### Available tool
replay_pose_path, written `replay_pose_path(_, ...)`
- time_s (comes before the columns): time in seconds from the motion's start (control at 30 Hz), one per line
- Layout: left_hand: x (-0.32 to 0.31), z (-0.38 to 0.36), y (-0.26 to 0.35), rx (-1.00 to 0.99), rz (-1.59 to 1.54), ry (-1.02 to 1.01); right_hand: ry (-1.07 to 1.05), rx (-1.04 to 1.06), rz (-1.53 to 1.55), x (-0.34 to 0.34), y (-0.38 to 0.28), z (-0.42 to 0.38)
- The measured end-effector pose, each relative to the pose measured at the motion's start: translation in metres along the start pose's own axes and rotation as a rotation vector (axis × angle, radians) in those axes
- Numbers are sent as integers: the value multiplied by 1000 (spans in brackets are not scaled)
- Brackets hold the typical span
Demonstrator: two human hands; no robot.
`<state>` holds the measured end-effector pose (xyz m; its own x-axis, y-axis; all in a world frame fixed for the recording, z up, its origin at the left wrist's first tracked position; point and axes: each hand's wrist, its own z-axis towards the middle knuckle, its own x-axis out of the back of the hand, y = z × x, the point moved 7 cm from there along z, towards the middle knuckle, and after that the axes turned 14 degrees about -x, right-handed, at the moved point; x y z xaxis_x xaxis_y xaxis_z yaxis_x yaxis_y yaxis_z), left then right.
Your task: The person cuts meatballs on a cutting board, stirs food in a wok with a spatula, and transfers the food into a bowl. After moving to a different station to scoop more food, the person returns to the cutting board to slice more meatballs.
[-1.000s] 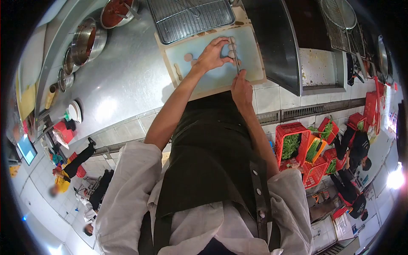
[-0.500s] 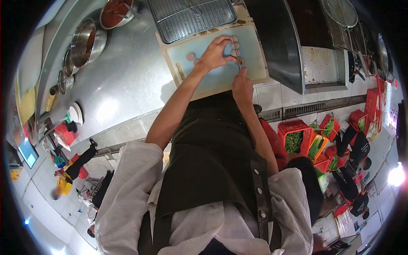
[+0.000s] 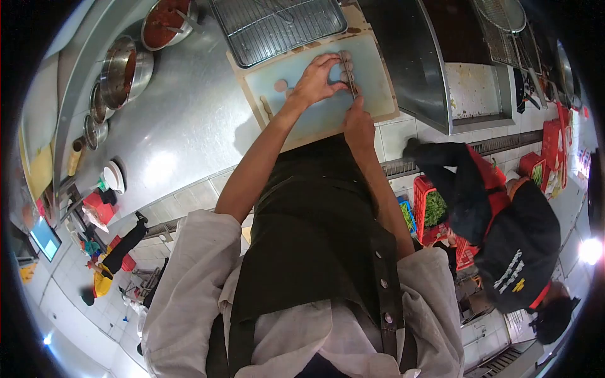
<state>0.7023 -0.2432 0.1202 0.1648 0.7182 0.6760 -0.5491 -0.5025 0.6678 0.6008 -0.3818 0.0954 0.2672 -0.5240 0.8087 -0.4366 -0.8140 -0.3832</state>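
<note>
A pale blue-white cutting board (image 3: 302,120) lies beneath both hands. My right hand (image 3: 359,125) is closed round the handle of a knife (image 3: 349,79), whose narrow blade points away from me over a row of small round pinkish slices (image 3: 346,67). From the left, my left hand (image 3: 319,82) curves against this row, fingertips at its far end and thumb nearer me, gripping the pieces beside the blade. Another round slice (image 3: 280,84) rests left of that hand, with a thin pale strip (image 3: 266,106) nearer the board's left edge.
A wire rack in a metal tray (image 3: 280,31) sits beyond the board. Metal bowls (image 3: 142,69), some with red sauce, line the steel counter's left side. At right stand a steel unit (image 3: 482,94) and red crates of greens (image 3: 428,208). A co-worker in black (image 3: 520,239) is close on the right.
The co-worker in black and red has come in close on the right, covering some of the crates. My hands stay almost in place, with the knife still over the slices.
</note>
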Motion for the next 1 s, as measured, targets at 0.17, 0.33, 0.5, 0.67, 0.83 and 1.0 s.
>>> replay_pose_path(0.17,0,1,-2,22,-22,-20,-6,-27,-35,1,-5,-1)
replay_pose_path(0.33,0,1,-2,35,-30,-33,-75,9,-34,-2,-4,9)
replay_pose_path(0.5,-1,0,0,43,-3,-55,-43,-8,-69,-2,-8,16)
replay_pose_path(0.67,-2,-2,15,69,5,0,-47,11,-25,-2,-7,18)
replay_pose_path(0.83,-18,-20,25,6,109,27,-102,23,-44,1,-9,16)
replay_pose_path(1.0,-14,-22,27,-6,181,114,-54,65,-24,-5,0,10)
